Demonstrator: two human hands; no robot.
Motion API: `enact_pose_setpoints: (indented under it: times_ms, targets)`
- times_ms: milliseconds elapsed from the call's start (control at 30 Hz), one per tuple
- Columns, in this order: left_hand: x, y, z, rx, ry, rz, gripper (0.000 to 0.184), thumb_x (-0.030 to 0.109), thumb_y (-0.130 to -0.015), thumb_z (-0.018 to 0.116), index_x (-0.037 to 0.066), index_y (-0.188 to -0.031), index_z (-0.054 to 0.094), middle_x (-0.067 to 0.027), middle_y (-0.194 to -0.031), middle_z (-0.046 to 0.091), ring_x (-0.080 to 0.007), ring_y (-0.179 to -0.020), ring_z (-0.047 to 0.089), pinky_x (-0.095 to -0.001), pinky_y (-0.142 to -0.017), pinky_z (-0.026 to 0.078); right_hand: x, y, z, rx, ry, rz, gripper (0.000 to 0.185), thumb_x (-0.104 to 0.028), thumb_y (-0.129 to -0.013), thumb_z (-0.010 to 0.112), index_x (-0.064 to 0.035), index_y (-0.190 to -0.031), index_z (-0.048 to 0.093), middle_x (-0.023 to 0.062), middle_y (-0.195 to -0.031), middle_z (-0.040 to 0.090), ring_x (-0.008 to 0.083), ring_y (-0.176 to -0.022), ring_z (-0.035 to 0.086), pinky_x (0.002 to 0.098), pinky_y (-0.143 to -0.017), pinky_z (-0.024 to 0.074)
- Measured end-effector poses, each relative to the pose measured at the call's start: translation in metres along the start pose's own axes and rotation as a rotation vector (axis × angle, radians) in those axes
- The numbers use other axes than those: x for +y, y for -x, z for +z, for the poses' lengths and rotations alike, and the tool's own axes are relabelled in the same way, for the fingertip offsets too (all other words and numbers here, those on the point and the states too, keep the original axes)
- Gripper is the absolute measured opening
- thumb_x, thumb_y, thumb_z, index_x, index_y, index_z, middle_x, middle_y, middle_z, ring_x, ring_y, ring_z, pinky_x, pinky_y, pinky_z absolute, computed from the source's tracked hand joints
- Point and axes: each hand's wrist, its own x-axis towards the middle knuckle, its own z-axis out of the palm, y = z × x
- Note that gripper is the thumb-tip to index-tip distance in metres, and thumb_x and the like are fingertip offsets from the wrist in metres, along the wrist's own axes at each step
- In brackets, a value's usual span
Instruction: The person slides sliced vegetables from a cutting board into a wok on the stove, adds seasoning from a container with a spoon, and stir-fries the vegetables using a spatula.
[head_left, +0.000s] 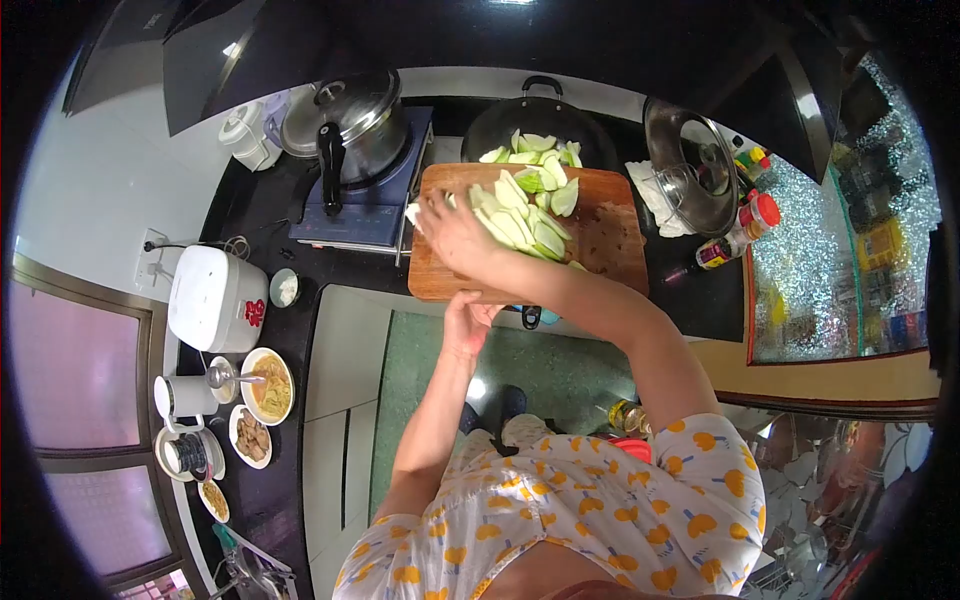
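A wooden cutting board (610, 235) is held over the near side of a black wok (485, 125). My left hand (468, 322) grips the board's near edge from below, its fingers partly hidden under the wood. Reaching across from the right, my right hand (455, 235) lies over the board's left part, fingers spread beside a heap of pale green vegetable slices (510, 215). A small pale piece shows by its fingertips. More slices (535, 148) are visible in the wok past the board's far edge.
Left of the wok, a pressure cooker (370, 130) sits on a blue stove (345, 225). To the right are a glass lid (690, 165) and a red-capped jar (760, 212). Along the left counter stand a white rice cooker (215, 300), a noodle bowl (268, 387) and a meat plate (250, 437).
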Motion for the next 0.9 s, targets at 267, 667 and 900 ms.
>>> enact_pose_setpoints:
  times_ms: [267, 667, 900]
  targets:
    - [-0.005, -0.01, 0.008, 0.01, 0.009, 0.029, 0.054, 0.012, -0.075, 0.055, -0.002, -0.125, 0.044, -0.0142, -0.122, 0.057, -0.026, -0.112, 0.056, -0.0416, -0.102, 0.04, 0.057, -0.02, 0.058, -0.229, 0.07, 0.244, 0.042, -0.02, -0.088, 0.045, -0.0022, -0.125, 0.054, 0.0185, -0.137, 0.042, 0.0377, -0.126, 0.039, 0.069, -0.098, 0.0221]
    - [-0.002, -0.01, 0.013, 0.019, 0.0, 0.027, 0.056, 0.011, -0.073, 0.057, -0.003, -0.126, 0.042, -0.0148, -0.122, 0.056, -0.026, -0.112, 0.056, -0.0407, -0.101, 0.042, 0.14, -0.039, 0.077, 0.082, -0.187, 0.313, 0.019, -0.014, -0.08, 0.051, -0.0092, -0.088, 0.068, 0.0084, -0.099, 0.061, 0.0261, -0.095, 0.058, 0.0562, -0.084, 0.0406]
    - [0.001, -0.007, 0.02, 0.011, -0.02, 0.069, 0.055, 0.011, -0.074, 0.057, -0.002, -0.126, 0.043, -0.014, -0.121, 0.056, -0.0257, -0.11, 0.057, -0.04, -0.099, 0.044, 0.079, -0.048, 0.059, 0.19, -0.359, -0.119, 0.037, -0.02, -0.082, 0.056, -0.0111, -0.118, 0.056, 0.0115, -0.125, 0.052, 0.0251, -0.119, 0.048, 0.0506, -0.094, 0.0398]
